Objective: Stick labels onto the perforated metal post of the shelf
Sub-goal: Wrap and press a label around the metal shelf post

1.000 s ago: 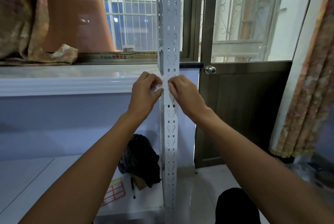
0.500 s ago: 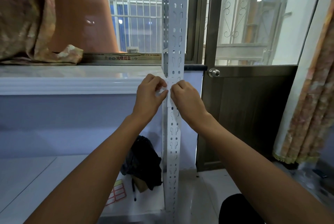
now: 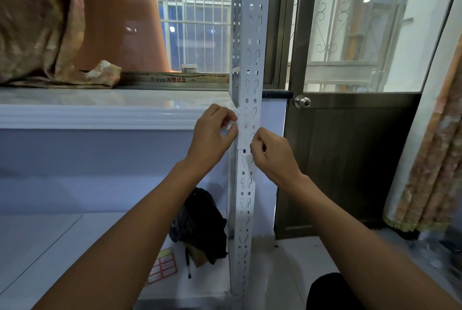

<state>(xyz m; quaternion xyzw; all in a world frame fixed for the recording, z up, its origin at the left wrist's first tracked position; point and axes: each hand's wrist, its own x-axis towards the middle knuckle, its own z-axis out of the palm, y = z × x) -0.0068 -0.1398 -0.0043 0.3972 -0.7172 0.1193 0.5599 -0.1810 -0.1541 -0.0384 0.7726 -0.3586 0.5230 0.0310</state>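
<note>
I see the white perforated post [image 3: 246,64] standing upright in the middle of the view, its top cut off by the upper edge and its foot lost between my forearms at the bottom. A pale, half see-through label [image 3: 245,132] lies over the front face of the post at about the height of the window ledge [image 3: 100,107]; the slots show through it, so its upper edge is hard to make out, while its lower edge is a clear straight line across the post.

My left hand [image 3: 212,136] is at the label's left edge, fingers curled, thumb and forefinger pinching what looks like a bit of label or backing; I cannot tell which. My right hand [image 3: 271,153] is at the label's lower right corner, fingers curled in with the tips against the post; whether they pinch the label or only press it is hidden by the knuckles.

Low on the shelf board [image 3: 50,239], left of the post, lie a sheet of red-framed labels [image 3: 162,269], a black pen [image 3: 188,263] and a crumpled black bag [image 3: 200,222] partly covering something brown. The right side of the bag is hidden behind the post. To the right is a door with a round knob [image 3: 302,102], and a patterned curtain [image 3: 430,159] runs off the right edge. A dark rounded shape at the bottom is cut off and I cannot identify it.
</note>
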